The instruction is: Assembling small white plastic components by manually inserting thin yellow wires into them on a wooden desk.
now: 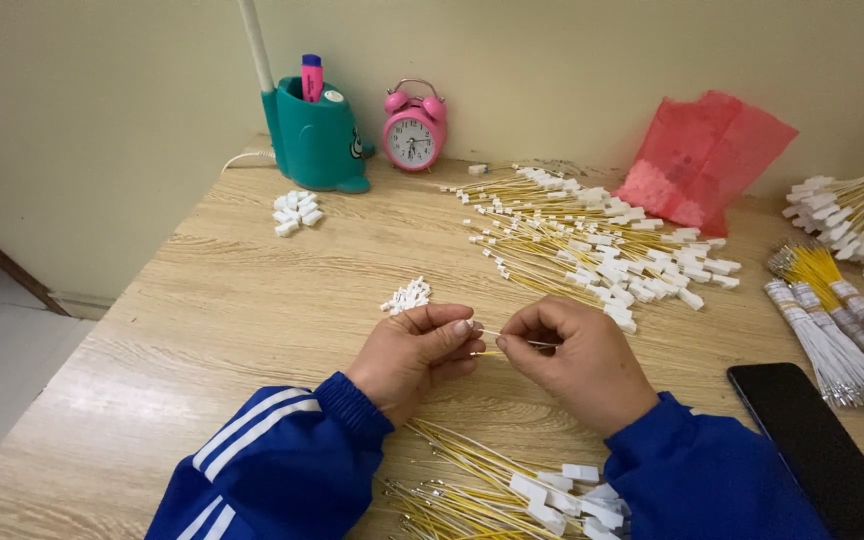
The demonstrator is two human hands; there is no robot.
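At the near middle of the wooden worktop (252, 290), the left hand (415, 358) and the right hand (574, 362) meet fingertip to fingertip. Both are pinched shut on one thin yellow wire (500, 344), which spans the short gap between them just above the wood. The step in hand looks like fitting a wire end into a small white plug; whether a plug already sits inside the left fingers is hidden. The next move would call for a steady, straight push with both pinches held firm. A little heap of white plugs (408, 296) lies just beyond the left hand. Finished wires with plugs (602, 250) spread out farther back, and more lie between the blue sleeves (512, 495). A dark phone (817, 450) rests at right.
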